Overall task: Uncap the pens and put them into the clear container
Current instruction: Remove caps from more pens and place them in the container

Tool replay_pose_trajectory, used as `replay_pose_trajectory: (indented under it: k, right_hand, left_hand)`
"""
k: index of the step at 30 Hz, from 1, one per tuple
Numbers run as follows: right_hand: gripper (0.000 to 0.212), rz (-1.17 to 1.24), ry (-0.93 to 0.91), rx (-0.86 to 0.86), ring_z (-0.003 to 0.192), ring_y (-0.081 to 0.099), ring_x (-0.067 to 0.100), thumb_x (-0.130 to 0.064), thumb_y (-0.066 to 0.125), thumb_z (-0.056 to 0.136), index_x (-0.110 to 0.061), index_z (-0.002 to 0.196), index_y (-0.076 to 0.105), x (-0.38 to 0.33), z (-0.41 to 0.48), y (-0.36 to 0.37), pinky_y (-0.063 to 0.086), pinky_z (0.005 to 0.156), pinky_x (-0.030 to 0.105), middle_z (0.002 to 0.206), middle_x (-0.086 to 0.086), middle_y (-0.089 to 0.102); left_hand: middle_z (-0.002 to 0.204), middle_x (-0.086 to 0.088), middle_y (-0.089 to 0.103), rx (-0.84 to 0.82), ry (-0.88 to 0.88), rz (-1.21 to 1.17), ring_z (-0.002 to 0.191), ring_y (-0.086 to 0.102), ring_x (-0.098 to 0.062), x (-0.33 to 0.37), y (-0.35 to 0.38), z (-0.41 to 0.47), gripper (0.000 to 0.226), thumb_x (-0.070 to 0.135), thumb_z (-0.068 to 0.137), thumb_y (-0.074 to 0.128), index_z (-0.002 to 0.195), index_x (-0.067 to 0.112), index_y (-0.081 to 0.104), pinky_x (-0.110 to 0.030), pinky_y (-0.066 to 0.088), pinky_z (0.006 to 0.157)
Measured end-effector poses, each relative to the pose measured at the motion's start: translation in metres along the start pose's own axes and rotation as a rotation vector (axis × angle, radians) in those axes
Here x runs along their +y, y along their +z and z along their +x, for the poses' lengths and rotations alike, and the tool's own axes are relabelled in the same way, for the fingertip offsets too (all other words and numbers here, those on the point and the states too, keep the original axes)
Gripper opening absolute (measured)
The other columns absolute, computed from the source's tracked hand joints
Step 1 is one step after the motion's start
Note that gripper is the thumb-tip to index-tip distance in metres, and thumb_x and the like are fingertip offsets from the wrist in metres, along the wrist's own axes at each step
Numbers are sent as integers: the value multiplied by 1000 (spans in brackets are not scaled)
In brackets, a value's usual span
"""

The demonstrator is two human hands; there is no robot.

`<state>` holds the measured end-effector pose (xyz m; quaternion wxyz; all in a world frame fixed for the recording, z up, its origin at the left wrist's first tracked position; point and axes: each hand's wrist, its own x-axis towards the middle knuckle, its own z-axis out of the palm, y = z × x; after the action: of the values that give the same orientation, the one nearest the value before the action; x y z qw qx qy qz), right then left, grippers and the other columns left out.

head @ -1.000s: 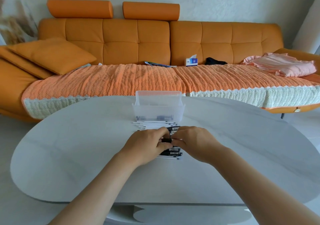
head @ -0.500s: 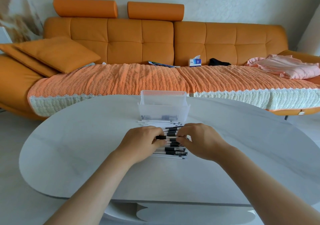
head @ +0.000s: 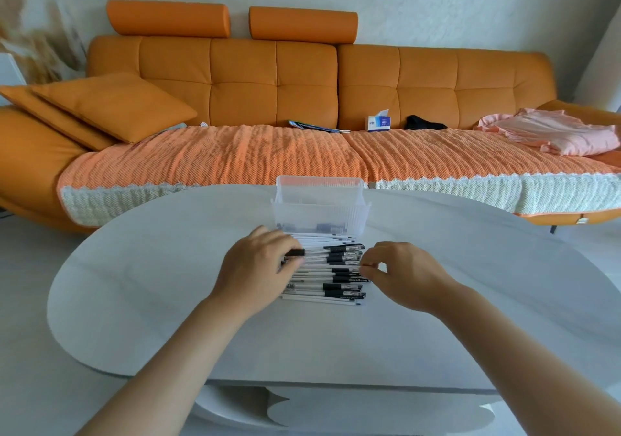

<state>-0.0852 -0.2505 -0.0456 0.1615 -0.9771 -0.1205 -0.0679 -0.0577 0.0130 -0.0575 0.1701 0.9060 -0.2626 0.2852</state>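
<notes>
Right now the pens (head: 331,276) are lying in a loose stack on the white bench (head: 168,284), side by side and running left to right, most with their black grips toward your right. The stack is sitting just in front of the clear container (head: 319,205). Its far edge is touching or nearly touching the container's front wall; I cannot tell which. A few dark bits are showing through that wall at the bottom of the container, too blurred to name.

Your left hand (head: 258,269) is resting over the left end of the stack. Its thumb and forefinger are pinching a small black piece (head: 296,252) that looks like a cap, while the other fingers are curling loosely. Your right hand (head: 406,276) is hovering at the right end of the stack, apart from the left hand. Its thumb and forefinger are drawn together in a pinch and the remaining fingers are curled; whether anything is caught between them I cannot tell.

Beyond the bench an orange sofa (head: 268,79) is stretching across the room, with a knitted orange throw (head: 235,156) covering its seat. Two orange cushions (head: 114,106) are leaning at its left end. A tissue box (head: 378,122), some magazines (head: 316,127), a black item (head: 423,122) and a pink garment (head: 557,133) are lying along the seat.
</notes>
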Motion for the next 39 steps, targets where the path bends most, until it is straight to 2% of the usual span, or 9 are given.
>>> replay_pose_trajectory:
  k: [5,12,15,21,23,27,29,34,39]
  right_hand:
    - [17,33,-45,11,78,57,6,-40,55,95,-30,94,68,-9,0,5,51,73,32,93,-14,66]
    - [22,40,53,-27,96,62,9,-36,60,96,-38,116,70,3,0,-6,49,79,28,108,-16,69]
    - [36,46,104,-18,77,55,1,-34,63,94,-43,129,58,13,-5,-13,43,69,25,101,-17,69]
    - [12,53,159,-62,76,58,5,-33,76,83,-29,90,67,20,-11,-16,41,58,20,86,-13,68]
    - [8,32,162,-86,77,58,5,-30,75,84,-30,91,70,20,-12,-13,43,59,20,87,-13,68]
    - [21,50,149,-109,87,63,11,-17,67,90,-31,104,75,19,-11,-5,54,80,28,97,-7,70]
    - [26,50,134,-108,86,62,10,-13,62,92,-31,106,75,19,-11,-2,51,78,24,101,-6,69]
    - [20,114,137,-84,88,65,11,-17,59,95,-23,105,76,17,-10,-1,50,81,22,103,-8,72]
    - [5,100,162,-83,77,62,8,-32,70,88,-30,90,73,17,-9,0,54,78,31,95,-14,69]
  left_hand:
    - [77,15,63,-72,152,-53,77,55,-13,20,15,0,12,34,78,76,87,29,69,-26,43,51]
    - [80,15,62,-158,90,-109,78,57,-9,20,21,3,7,38,83,70,88,33,68,-25,43,55]
    - [85,15,63,-235,82,-120,80,58,-8,22,22,0,10,39,84,66,92,33,68,-27,49,62]
    - [88,16,61,-345,122,-139,80,55,-4,32,21,-7,12,39,84,63,91,32,70,-20,43,63]
    - [87,16,60,-379,118,-135,80,52,-2,32,20,-8,13,39,84,61,91,32,70,-19,41,62]
    - [85,19,57,-411,102,-133,78,48,1,33,20,-9,12,39,85,63,93,33,70,-12,33,60]
    - [89,20,58,-415,94,-127,81,50,1,35,20,-7,14,39,85,63,96,34,69,-12,35,63]
    - [101,19,60,-423,67,-127,89,53,-1,38,22,-5,23,43,83,65,105,38,64,-19,40,70]
    - [105,18,58,-444,60,-116,93,54,-2,38,25,0,26,46,82,64,107,38,61,-24,45,76]
